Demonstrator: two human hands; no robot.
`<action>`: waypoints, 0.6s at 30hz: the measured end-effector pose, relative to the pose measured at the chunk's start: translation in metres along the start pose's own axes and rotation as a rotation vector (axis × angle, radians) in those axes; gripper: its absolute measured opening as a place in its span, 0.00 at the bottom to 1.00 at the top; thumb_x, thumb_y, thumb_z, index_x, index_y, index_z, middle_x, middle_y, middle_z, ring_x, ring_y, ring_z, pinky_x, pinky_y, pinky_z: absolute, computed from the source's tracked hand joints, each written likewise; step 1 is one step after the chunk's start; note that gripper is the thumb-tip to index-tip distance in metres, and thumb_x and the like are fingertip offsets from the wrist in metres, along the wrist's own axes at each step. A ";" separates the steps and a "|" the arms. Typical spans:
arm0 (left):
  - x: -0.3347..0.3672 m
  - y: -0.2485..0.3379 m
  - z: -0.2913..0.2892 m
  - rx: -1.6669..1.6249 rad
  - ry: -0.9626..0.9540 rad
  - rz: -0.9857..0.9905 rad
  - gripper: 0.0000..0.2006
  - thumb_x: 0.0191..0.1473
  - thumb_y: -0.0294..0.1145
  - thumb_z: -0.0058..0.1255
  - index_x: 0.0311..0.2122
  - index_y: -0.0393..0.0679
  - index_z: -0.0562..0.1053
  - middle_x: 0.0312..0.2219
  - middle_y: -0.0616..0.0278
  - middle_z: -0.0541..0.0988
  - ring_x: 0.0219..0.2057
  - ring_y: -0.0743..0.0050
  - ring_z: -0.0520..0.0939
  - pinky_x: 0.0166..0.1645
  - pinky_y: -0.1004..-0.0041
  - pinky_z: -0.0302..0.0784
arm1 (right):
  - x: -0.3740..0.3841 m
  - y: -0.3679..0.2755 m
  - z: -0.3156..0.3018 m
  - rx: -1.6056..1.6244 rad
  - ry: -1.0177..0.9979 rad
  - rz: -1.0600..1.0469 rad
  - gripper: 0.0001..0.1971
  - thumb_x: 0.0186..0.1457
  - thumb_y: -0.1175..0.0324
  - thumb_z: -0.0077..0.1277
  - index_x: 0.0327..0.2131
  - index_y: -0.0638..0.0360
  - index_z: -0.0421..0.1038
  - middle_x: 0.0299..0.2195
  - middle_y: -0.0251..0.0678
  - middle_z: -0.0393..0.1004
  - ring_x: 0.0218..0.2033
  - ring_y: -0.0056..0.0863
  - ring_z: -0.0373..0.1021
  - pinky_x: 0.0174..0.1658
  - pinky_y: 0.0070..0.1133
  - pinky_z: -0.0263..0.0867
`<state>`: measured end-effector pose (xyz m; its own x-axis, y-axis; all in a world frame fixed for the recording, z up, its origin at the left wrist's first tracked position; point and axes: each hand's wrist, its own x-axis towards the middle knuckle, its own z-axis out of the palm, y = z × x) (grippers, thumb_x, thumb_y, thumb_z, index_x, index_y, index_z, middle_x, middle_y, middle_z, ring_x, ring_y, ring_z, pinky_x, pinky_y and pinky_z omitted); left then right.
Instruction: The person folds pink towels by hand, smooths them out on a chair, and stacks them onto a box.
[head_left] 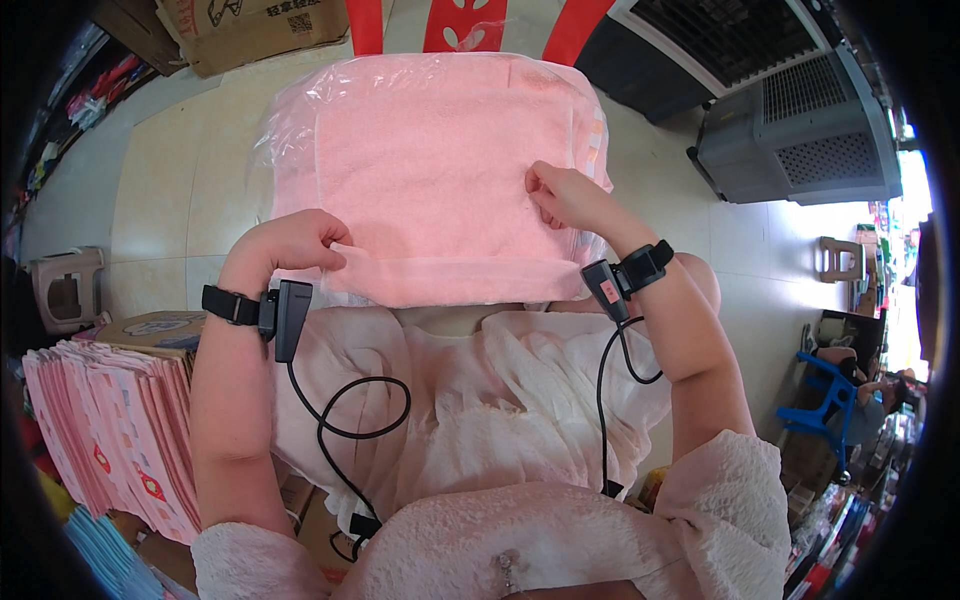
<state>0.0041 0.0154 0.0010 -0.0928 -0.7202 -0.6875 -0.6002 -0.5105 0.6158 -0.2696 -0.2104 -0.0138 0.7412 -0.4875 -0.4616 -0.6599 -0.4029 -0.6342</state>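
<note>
A pink towel (440, 170) lies spread over a bulky pile partly wrapped in clear plastic (290, 120), in front of my knees. Along the near side, a strip of its edge (460, 275) is turned over. My left hand (300, 240) pinches the towel's near left corner between thumb and fingers. On the right, my right hand (565, 197) rests at the towel's right part with fingers curled in; whether cloth is between them is hidden. Each wrist wears a black strap with a small device and a cable.
Stacked folded pink towels (110, 420) stand at the left, by a cardboard box (155, 328). A red chair back (465, 25) rises behind the pile. Grey air coolers (800, 130) stand far right, a beige stool (68, 290) far left, a blue stool (818, 395) at right.
</note>
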 end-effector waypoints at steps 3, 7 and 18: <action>0.000 0.002 -0.001 0.012 0.009 0.011 0.13 0.35 0.29 0.50 0.31 0.38 0.73 0.19 0.65 0.73 0.22 0.78 0.71 0.28 0.76 0.66 | -0.002 -0.002 -0.002 0.028 -0.049 -0.045 0.05 0.45 0.71 0.45 0.27 0.59 0.62 0.17 0.36 0.68 0.18 0.22 0.68 0.19 0.20 0.62; 0.003 0.003 -0.001 0.038 0.021 0.023 0.13 0.36 0.29 0.50 0.31 0.38 0.73 0.19 0.65 0.73 0.22 0.78 0.71 0.28 0.76 0.66 | -0.005 -0.006 0.003 -0.122 0.031 -0.149 0.06 0.43 0.71 0.47 0.27 0.59 0.63 0.18 0.39 0.68 0.18 0.29 0.68 0.22 0.24 0.63; 0.002 0.008 -0.001 0.044 -0.005 -0.009 0.14 0.38 0.28 0.51 0.35 0.37 0.73 0.21 0.66 0.74 0.24 0.80 0.70 0.31 0.77 0.66 | 0.000 0.003 0.004 -0.127 0.042 -0.120 0.06 0.46 0.71 0.47 0.29 0.60 0.62 0.18 0.35 0.67 0.16 0.23 0.66 0.20 0.19 0.61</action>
<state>-0.0004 0.0093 0.0052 -0.0910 -0.7134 -0.6948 -0.6353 -0.4957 0.5922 -0.2711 -0.2090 -0.0182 0.8113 -0.4612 -0.3593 -0.5796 -0.5535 -0.5981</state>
